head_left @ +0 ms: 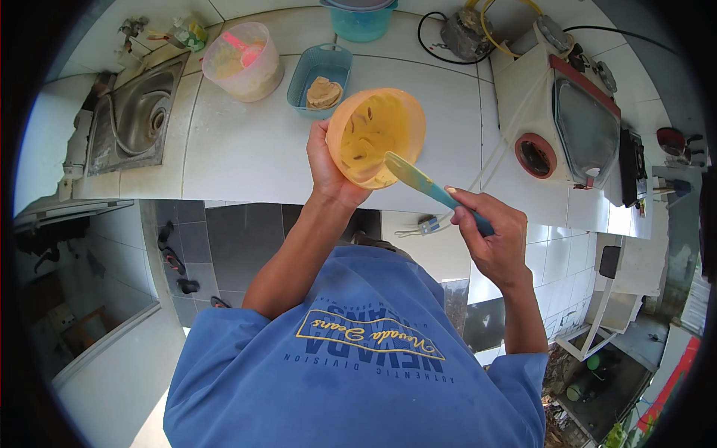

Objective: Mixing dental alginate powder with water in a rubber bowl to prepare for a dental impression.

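Observation:
My left hand (332,166) grips an orange plastic bowl (415,123) by its side and tilts it toward me. Yellow batter (373,134) coats the inside of the bowl, with a few darker bits in it. In my right hand (493,231) is a spatula (426,183) with a teal handle and a batter-smeared blade. The blade's tip reaches the bowl's near right rim. Just behind the bowl stands a blue-green plastic basket (299,82) holding a stack of flat, pale brown pieces (324,93).
A translucent tub (224,71) with a pink scoop (250,54) stands at the back left, beside a steel sink (131,123). A teal lidded container (358,21) is at the back. To the right are a white appliance (538,104) with a dark glass front and a cable.

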Motion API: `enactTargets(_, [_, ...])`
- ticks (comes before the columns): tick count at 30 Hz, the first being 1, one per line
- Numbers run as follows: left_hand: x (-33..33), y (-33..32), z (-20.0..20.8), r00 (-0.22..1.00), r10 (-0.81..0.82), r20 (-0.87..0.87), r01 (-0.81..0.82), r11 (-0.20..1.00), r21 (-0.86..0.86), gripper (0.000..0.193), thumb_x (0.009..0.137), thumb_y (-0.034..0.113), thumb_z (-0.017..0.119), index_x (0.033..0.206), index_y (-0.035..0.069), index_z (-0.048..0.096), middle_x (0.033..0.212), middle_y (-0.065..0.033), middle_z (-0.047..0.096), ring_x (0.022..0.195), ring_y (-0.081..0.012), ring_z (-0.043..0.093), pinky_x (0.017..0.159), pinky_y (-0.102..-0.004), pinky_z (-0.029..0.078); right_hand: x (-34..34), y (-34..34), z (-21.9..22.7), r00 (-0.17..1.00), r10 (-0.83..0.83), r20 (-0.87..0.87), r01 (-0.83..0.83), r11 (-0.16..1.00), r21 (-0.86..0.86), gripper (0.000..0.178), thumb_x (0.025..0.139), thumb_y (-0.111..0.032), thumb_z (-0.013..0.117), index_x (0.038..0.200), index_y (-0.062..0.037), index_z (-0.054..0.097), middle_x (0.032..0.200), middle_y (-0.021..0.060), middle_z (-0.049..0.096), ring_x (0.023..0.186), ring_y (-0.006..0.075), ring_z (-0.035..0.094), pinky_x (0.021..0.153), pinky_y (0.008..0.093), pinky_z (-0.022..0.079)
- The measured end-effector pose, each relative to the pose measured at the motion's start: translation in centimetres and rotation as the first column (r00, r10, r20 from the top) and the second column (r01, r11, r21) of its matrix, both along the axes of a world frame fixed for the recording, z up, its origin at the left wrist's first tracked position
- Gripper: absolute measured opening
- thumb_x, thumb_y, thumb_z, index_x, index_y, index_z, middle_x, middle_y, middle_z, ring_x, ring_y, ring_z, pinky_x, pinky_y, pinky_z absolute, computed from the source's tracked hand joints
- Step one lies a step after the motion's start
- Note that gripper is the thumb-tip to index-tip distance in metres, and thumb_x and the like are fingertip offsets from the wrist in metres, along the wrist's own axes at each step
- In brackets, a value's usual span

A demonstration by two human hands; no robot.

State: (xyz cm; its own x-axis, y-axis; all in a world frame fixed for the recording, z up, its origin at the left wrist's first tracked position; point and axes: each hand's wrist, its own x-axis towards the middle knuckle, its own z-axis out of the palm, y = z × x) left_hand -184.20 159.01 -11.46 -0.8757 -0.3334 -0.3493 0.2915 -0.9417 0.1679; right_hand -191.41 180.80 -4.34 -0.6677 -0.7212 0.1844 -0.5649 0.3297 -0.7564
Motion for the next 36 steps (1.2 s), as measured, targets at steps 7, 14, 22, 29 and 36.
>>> enactTargets(7, [0.2, 0.8, -0.8, 0.999, -0.013, 0.039, 0.014, 1.000, -0.028, 0.050, 0.090, 0.042, 0.038, 0.120, 0.007, 0.057, 0.118, -0.0105, 0.061, 0.106, -0.0250, 0.060, 0.089, -0.0421, 0.051, -2.7, -4.3, 1.4, 0.931, 0.200, -0.306, -0.127, 0.962, 0.241, 0.025, 0.086, -0.007, 0.064, 0.110, -0.0047, 0.068, 0.075, 0.0079, 0.063, 0.056, 0.0208, 0.060, 0.051, 0.0321, 0.047])
enactTargets(14, [0.6, 0.2, -2.7, 0.992, 0.104, 0.073, -0.101, 0.994, -0.047, 0.051, 0.092, 0.041, 0.035, 0.118, 0.004, 0.058, 0.114, -0.0106, 0.063, 0.102, -0.0244, 0.062, 0.085, -0.0409, 0.054, -1.3, -4.7, -1.7, 0.972, 0.037, 0.232, -0.132, 0.903, 0.408, 0.022, 0.091, -0.015, 0.059, 0.102, -0.0009, 0.070, 0.065, 0.0101, 0.061, 0.054, 0.0214, 0.056, 0.053, 0.0311, 0.042])
enactTargets(22, [0.6, 1.2, -10.1, 0.992, 0.115, 0.060, -0.119, 0.990, 0.073, 0.052, 0.091, 0.042, 0.033, 0.117, 0.004, 0.058, 0.112, -0.0110, 0.063, 0.099, -0.0254, 0.064, 0.082, -0.0406, 0.055, -2.1, -5.9, -8.1, 0.893, -0.048, 0.447, -0.210, 0.834, 0.510, 0.022, 0.092, -0.018, 0.057, 0.100, -0.0028, 0.071, 0.058, 0.0128, 0.054, 0.046, 0.0203, 0.045, 0.048, 0.0296, 0.039])
enactTargets(29, [1.3, 1.7, -12.1, 0.982, 0.155, 0.112, -0.162, 0.985, 0.055, 0.051, 0.092, 0.042, 0.033, 0.117, 0.004, 0.058, 0.112, -0.0106, 0.063, 0.100, -0.0247, 0.063, 0.084, -0.0399, 0.055, -1.6, -5.2, -10.8, 0.971, 0.094, 0.219, -0.206, 0.795, 0.571, 0.027, 0.093, -0.024, 0.055, 0.096, -0.0025, 0.072, 0.064, 0.0163, 0.062, 0.052, 0.0287, 0.058, 0.050, 0.0350, 0.043])
enactTargets(36, [1.2, 1.3, -13.9, 0.975, 0.154, 0.161, -0.168, 0.983, 0.073, 0.048, 0.092, 0.040, 0.034, 0.116, 0.005, 0.057, 0.115, -0.0103, 0.062, 0.106, -0.0244, 0.061, 0.088, -0.0407, 0.053, -2.3, -5.9, -11.2, 0.960, 0.055, 0.275, -0.225, 0.735, 0.639, 0.028, 0.095, -0.025, 0.053, 0.089, -0.0034, 0.070, 0.060, 0.0166, 0.062, 0.056, 0.0338, 0.062, 0.052, 0.0415, 0.047])
